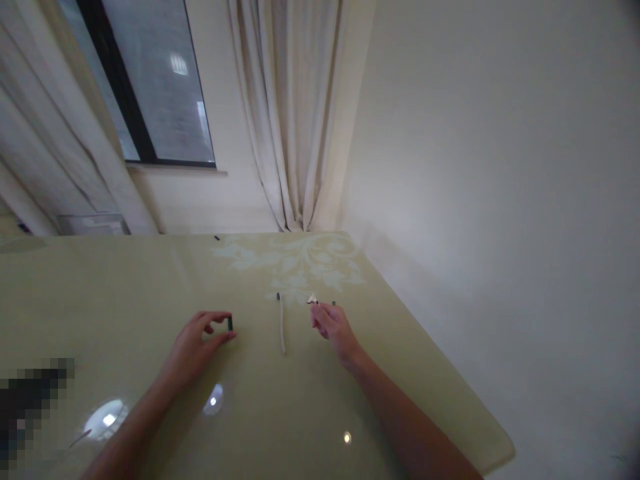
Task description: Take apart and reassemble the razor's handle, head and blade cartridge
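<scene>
My left hand [203,340] grips a small dark green cylinder [230,323] by its ends, between the thumb and a fingertip. To the right, my right hand [334,328] is pinched shut on a small shiny, whitish piece [312,299] with dark bits, too small to name. Between the hands a thin white, slightly bent stick [282,327] with a dark tip lies lengthwise on the table, touched by neither hand. Just behind my right hand's knuckles a small dark object [334,303] shows.
The glossy yellowish table [260,420] has a white floral pattern [305,260] at its far end. A small black item [217,238] lies near the far edge. A wall [475,200] runs along the right side; curtains [290,107] and a window [155,80] stand beyond.
</scene>
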`<state>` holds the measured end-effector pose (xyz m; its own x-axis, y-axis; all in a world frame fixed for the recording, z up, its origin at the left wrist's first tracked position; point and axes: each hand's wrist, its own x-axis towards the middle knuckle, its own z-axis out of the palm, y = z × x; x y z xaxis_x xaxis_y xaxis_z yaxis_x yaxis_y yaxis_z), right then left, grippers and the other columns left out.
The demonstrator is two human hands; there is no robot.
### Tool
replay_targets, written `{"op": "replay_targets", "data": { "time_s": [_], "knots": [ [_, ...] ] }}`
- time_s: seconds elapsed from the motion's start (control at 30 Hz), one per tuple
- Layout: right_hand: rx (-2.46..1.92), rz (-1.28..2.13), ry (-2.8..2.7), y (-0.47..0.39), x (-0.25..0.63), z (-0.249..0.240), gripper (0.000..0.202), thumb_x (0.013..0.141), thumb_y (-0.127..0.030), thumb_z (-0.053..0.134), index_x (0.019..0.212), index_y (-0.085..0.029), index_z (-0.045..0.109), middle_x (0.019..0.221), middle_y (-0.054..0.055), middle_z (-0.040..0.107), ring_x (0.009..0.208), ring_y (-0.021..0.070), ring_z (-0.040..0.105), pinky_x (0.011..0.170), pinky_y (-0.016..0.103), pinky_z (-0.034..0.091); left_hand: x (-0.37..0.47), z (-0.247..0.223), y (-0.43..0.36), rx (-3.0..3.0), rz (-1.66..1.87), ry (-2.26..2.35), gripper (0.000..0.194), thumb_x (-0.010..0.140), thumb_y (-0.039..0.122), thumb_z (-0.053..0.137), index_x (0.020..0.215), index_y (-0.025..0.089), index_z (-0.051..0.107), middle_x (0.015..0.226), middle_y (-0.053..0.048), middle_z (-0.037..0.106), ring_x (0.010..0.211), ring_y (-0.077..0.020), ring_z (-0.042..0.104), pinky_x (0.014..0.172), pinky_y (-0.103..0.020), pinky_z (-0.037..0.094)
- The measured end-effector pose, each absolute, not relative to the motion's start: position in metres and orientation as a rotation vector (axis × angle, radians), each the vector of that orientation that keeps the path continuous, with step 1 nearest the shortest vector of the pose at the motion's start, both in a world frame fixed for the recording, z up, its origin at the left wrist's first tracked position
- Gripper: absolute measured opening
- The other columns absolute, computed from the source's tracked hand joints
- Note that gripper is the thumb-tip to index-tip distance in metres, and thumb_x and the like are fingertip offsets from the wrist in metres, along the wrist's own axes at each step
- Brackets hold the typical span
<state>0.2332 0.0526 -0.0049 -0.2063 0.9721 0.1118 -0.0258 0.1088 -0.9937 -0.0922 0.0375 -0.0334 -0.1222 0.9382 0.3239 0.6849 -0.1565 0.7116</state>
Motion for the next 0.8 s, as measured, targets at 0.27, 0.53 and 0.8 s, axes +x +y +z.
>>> {"op": "replay_targets", "data": {
  "time_s": [0.27,0.53,0.8],
  "knots": [
    [-0.872,1.464,-1.473,0.029,0.206,-0.001,0.038,0.076,-0.055,0.085,0.08,-0.018,0.076,0.072,-0.001,0.061,0.068,0.0142,0.05,0.066,0.027,0.038,0.006,-0.013,-0.002,1.945,1.393,1.334,0.036,0.084,0.053,0.08,0.111,0.029,0.077,0.097,-0.005,0.07,0.079,-0.021,0.062,0.073,-0.032,0.052],
    [-0.868,1.671,-1.371,0.019,0.202,0.002,0.042,0.069,-0.054,0.091,0.082,-0.018,0.077,0.073,-0.001,0.067,0.054,0.0084,0.04,0.051,0.024,0.028,0.009,-0.017,-0.012,1.884,1.426,1.254,0.034,0.082,0.052,0.083,0.105,0.028,0.077,0.094,-0.005,0.067,0.078,-0.0209,0.06,0.073,-0.033,0.053],
    [-0.908,1.427,-1.423,0.023,0.205,0.001,0.038,0.072,-0.051,0.091,0.082,-0.017,0.075,0.066,-0.004,0.057,0.06,0.0107,0.043,0.057,0.025,0.032,0.008,-0.012,-0.011,1.506,1.253,1.23,0.057,0.085,0.063,0.073,0.127,0.025,0.069,0.096,-0.004,0.069,0.071,-0.0167,0.059,0.068,-0.03,0.052]
  ]
}}
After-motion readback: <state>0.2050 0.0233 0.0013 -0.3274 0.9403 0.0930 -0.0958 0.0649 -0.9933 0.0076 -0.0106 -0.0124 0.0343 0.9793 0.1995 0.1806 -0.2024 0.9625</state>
